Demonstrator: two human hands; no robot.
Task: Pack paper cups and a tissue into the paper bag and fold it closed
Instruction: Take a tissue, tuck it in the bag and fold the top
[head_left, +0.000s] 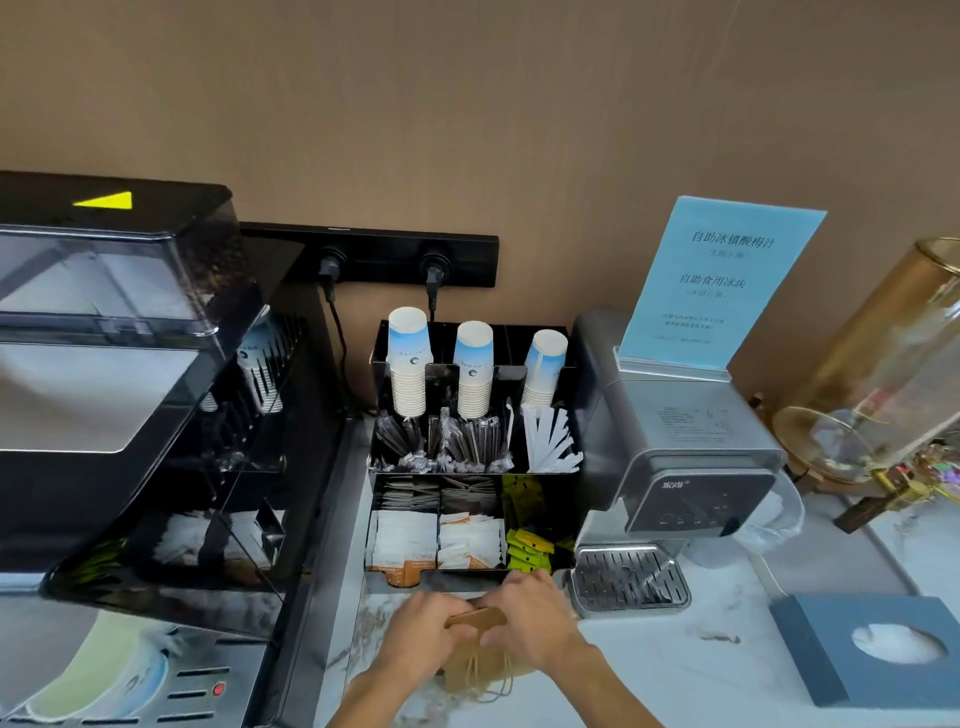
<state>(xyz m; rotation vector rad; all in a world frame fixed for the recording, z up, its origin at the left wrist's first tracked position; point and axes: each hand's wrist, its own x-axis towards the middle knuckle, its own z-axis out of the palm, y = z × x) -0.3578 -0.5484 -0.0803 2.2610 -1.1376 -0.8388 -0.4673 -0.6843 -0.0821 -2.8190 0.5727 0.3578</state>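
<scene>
A brown paper bag (475, 667) with string handles stands on the marble counter right in front of me. My left hand (421, 636) and my right hand (530, 618) both grip its folded top edge, fingers curled over it. Whatever the bag contains is hidden. Three stacks of white-and-blue paper cups (409, 364) stand upside down in the black organiser (563, 499) behind the bag. A dark grey tissue box (810, 644) with white tissue showing in its oval opening sits at the right.
A large black coffee machine (130, 415) fills the left side. A grey water dispenser (685, 467) with a drip tray stands right of the organiser, with a blue sign on top. A glass drink dispenser (883, 374) is at far right.
</scene>
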